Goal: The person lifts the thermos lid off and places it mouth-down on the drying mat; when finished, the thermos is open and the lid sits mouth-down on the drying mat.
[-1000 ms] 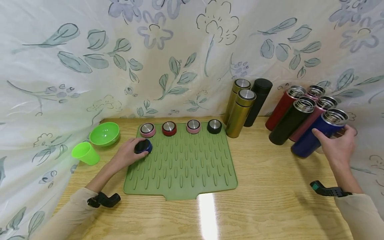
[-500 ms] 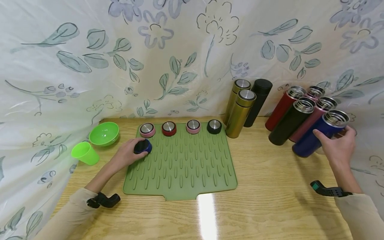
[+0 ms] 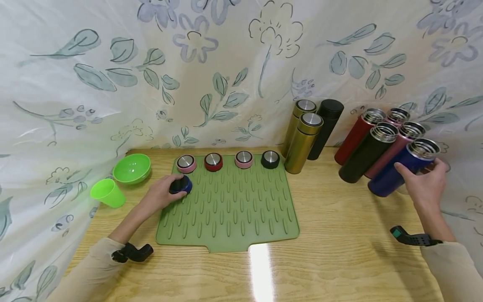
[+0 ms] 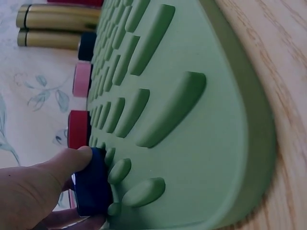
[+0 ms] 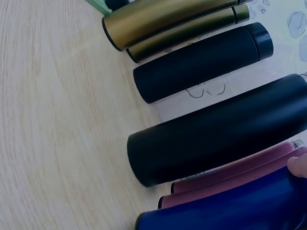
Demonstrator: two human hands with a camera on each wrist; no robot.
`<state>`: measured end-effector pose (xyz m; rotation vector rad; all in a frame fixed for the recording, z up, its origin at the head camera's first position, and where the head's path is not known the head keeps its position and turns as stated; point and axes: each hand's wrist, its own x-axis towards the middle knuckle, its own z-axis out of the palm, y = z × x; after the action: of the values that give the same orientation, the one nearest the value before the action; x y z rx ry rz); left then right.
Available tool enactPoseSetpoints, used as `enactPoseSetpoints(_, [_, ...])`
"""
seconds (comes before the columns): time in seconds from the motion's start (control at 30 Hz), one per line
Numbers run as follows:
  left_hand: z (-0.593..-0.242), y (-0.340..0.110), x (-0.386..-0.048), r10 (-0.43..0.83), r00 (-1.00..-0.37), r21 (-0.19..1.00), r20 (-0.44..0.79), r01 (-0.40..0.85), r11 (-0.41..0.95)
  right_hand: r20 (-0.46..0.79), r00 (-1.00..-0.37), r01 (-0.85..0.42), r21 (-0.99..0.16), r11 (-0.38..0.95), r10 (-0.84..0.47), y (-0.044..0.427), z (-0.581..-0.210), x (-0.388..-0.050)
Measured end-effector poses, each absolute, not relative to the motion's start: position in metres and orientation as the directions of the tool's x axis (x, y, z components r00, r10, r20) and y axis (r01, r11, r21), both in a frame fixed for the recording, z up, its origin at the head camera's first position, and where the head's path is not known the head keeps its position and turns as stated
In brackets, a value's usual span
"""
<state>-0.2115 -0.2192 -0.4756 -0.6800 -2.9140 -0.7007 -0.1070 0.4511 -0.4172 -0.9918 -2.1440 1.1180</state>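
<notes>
My left hand (image 3: 161,192) grips a blue bottle cap (image 4: 92,184) between thumb and fingers, at the left side of the green ribbed mat (image 3: 230,201). The cap rests on the mat. Along the mat's back edge lie a pink cap (image 3: 186,163), a red cap (image 3: 213,162), a second pink cap (image 3: 243,159) and a black cap (image 3: 270,159). At the far right my right hand (image 3: 430,184) holds a blue bottle (image 3: 394,174) near its top; the fingers behind it are partly hidden. The bottle stands without a lid, its steel mouth showing.
Beside the blue bottle stand lidless red (image 3: 356,136), black (image 3: 364,157) and pink bottles (image 3: 392,153). Two gold bottles (image 3: 299,149) and a capped black bottle (image 3: 325,128) stand behind the mat's right corner. A green bowl (image 3: 132,169) and green cup (image 3: 108,193) sit at left.
The blue bottle and my right hand have shifted very slightly to the right. My left hand stays on the blue cap.
</notes>
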Motion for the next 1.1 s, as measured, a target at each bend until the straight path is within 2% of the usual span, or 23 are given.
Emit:
enactPoseSetpoints(0.3, [-0.478, -0.215, -0.209, 0.407, -0.894, 0.390, 0.187, 0.448, 0.804, 0.126, -0.610, 0.339, -0.851, 0.402, 0.783, 0.455, -0.422, -0.106])
enactPoseSetpoints(0.53, [-0.481, -0.215, -0.207, 0.406, -0.892, 0.388, 0.199, 0.452, 0.803, 0.127, -0.645, 0.344, -0.832, 0.435, 0.754, 0.453, -0.421, -0.104])
enactPoseSetpoints(0.67, [-0.482, -0.215, -0.204, 0.390, -0.898, 0.394, 0.203, 0.440, 0.807, 0.134, -0.648, 0.305, -0.856, 0.417, 0.750, 0.451, -0.421, -0.101])
enactPoseSetpoints(0.73, [-0.484, -0.215, -0.203, 0.390, -0.899, 0.393, 0.198, 0.438, 0.809, 0.186, -0.620, 0.247, -0.876, 0.415, 0.762, 0.447, -0.423, -0.096])
enactPoseSetpoints(0.83, [-0.484, -0.215, -0.202, 0.393, -0.899, 0.412, 0.192, 0.438, 0.799, 0.374, -0.536, 0.104, -0.860, 0.499, 0.757, 0.437, -0.424, -0.084])
enactPoseSetpoints(0.9, [-0.483, -0.215, -0.202, 0.395, -0.896, 0.429, 0.204, 0.444, 0.787, 0.521, -0.465, 0.021, -0.802, 0.597, 0.716, 0.425, -0.421, -0.077])
enactPoseSetpoints(0.97, [-0.480, -0.214, -0.203, 0.394, -0.892, 0.450, 0.221, 0.451, 0.771, 0.635, -0.422, -0.047, -0.728, 0.684, 0.647, 0.413, -0.415, -0.072])
enactPoseSetpoints(1.03, [-0.477, -0.213, -0.203, 0.394, -0.889, 0.464, 0.232, 0.457, 0.758, 0.700, -0.405, -0.119, -0.679, 0.725, 0.589, 0.399, -0.408, -0.071])
enactPoseSetpoints(1.1, [-0.473, -0.211, -0.203, 0.400, -0.888, 0.477, 0.228, 0.460, 0.749, 0.726, -0.416, -0.181, -0.656, 0.733, 0.548, 0.387, -0.403, -0.070])
